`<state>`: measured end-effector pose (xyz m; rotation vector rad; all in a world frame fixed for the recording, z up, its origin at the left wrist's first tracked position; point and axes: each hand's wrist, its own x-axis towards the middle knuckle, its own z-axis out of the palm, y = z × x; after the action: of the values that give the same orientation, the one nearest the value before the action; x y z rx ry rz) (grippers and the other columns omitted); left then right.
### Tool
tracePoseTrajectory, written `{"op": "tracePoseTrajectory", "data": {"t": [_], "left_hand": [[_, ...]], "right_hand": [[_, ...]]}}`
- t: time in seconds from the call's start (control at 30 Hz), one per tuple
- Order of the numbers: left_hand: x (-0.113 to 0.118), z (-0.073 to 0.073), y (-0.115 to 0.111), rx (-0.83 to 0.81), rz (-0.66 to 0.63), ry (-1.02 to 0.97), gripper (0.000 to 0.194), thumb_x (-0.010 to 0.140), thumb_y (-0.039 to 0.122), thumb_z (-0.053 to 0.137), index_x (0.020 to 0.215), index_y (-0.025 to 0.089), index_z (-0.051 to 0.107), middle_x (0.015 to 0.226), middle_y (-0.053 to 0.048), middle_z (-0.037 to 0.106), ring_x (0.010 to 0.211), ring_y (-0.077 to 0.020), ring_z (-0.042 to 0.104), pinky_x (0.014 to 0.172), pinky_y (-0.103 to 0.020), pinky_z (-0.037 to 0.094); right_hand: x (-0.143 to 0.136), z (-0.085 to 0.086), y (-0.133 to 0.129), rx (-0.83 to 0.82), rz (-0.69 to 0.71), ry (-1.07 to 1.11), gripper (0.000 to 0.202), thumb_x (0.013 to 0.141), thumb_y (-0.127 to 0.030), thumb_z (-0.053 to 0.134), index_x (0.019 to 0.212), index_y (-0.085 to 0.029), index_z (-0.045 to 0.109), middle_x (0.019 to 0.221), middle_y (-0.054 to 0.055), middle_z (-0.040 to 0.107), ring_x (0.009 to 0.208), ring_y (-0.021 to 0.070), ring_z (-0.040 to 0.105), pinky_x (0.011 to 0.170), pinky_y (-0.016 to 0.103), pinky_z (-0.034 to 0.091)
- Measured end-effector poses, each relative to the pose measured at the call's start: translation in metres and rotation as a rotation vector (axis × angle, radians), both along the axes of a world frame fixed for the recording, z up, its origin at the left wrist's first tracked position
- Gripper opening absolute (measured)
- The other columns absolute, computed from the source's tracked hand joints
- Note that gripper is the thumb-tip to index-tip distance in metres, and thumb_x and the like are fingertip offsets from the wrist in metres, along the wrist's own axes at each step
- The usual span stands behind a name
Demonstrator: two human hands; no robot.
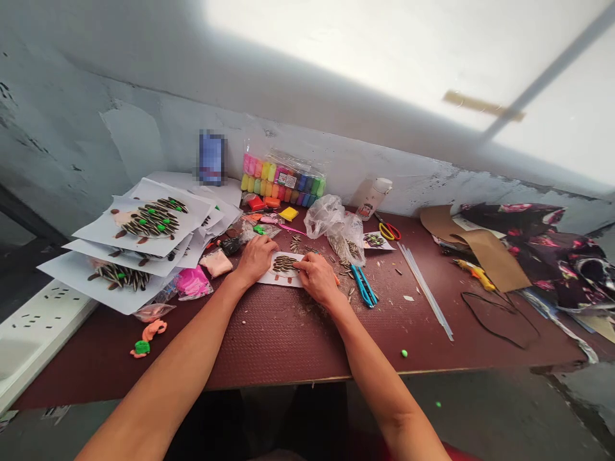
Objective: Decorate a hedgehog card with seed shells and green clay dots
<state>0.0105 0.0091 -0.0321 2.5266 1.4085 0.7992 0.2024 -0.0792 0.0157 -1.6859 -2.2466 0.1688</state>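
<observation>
A small white card (269,278) lies on the dark red table, partly covered with striped seeds (284,263) in a hedgehog shape. My left hand (258,257) rests at the card's left edge, its fingers close together; whether they grip the edge is unclear. At the card's right side, my right hand (318,276) is closed, fingertips at the seeds; what it holds is too small to make out. Loose seeds (295,243) lie behind the card, and more sit by a clear plastic bag (334,221). A blue cutter (364,286) lies right of my right hand.
Stacked hedgehog pictures (139,240) stand at the left, near a white power strip (36,323). Coloured clay packs (283,182), a white bottle (374,200) and scissors (388,230) are at the back. Glue sticks (425,291), a yellow glue gun (475,274) and flowered cloth (552,256) lie right.
</observation>
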Motion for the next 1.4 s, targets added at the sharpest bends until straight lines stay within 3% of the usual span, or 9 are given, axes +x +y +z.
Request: {"op": "tracePoseTrajectory", "data": {"t": [0.2,0.4,0.5,1.03,1.23,1.4], "left_hand": [[0.000,-0.001,0.001,-0.003,-0.004,-0.017,0.024,0.091,0.013,0.051,0.091,0.020,0.074,0.097,-0.011,0.068,0.095,-0.0267,0.059,0.087,-0.040,0.048],[0.000,-0.001,0.000,-0.003,0.003,-0.017,0.025,0.090,0.012,0.050,0.091,0.020,0.074,0.097,-0.011,0.068,0.095,-0.0266,0.059,0.087,-0.039,0.048],[0.001,-0.002,0.000,-0.009,0.005,-0.017,0.026,0.091,0.014,0.049,0.091,0.020,0.074,0.097,-0.011,0.068,0.095,-0.0268,0.059,0.088,-0.040,0.048],[0.001,-0.001,0.003,-0.001,0.001,-0.011,0.025,0.090,0.012,0.050,0.090,0.021,0.073,0.097,-0.010,0.068,0.096,-0.0264,0.060,0.091,-0.041,0.048],[0.001,-0.001,0.002,0.006,0.006,-0.004,0.024,0.089,0.011,0.051,0.090,0.020,0.073,0.097,-0.010,0.068,0.095,-0.0261,0.060,0.090,-0.040,0.048],[0.000,-0.002,0.003,-0.016,0.001,-0.021,0.024,0.089,0.013,0.051,0.090,0.021,0.073,0.097,-0.010,0.068,0.097,-0.0264,0.059,0.091,-0.041,0.047]], "right_hand": [[-0.001,0.003,0.000,0.009,-0.023,0.002,0.030,0.092,-0.012,0.055,0.108,-0.023,0.077,0.100,0.007,0.067,0.096,0.0188,0.060,0.087,0.028,0.044],[0.018,0.005,0.009,0.028,-0.288,-0.009,0.031,0.097,-0.017,0.047,0.111,-0.020,0.075,0.104,0.009,0.068,0.097,0.0192,0.061,0.083,0.027,0.043],[0.028,0.003,0.013,-0.003,-0.352,-0.040,0.030,0.098,-0.020,0.049,0.110,-0.020,0.076,0.104,0.009,0.068,0.097,0.0195,0.061,0.082,0.027,0.043],[0.026,0.000,0.051,-0.008,-0.270,-0.128,0.022,0.096,-0.022,0.057,0.107,-0.018,0.076,0.112,0.012,0.067,0.106,0.0221,0.058,0.091,0.030,0.042],[0.024,0.000,0.051,0.013,-0.268,-0.089,0.018,0.094,-0.017,0.057,0.102,-0.014,0.073,0.107,0.011,0.070,0.103,0.0210,0.059,0.089,0.028,0.041],[0.027,0.007,0.043,0.021,-0.277,0.026,0.023,0.093,-0.016,0.053,0.105,-0.020,0.072,0.097,0.005,0.072,0.088,0.0179,0.063,0.079,0.026,0.042]]}}
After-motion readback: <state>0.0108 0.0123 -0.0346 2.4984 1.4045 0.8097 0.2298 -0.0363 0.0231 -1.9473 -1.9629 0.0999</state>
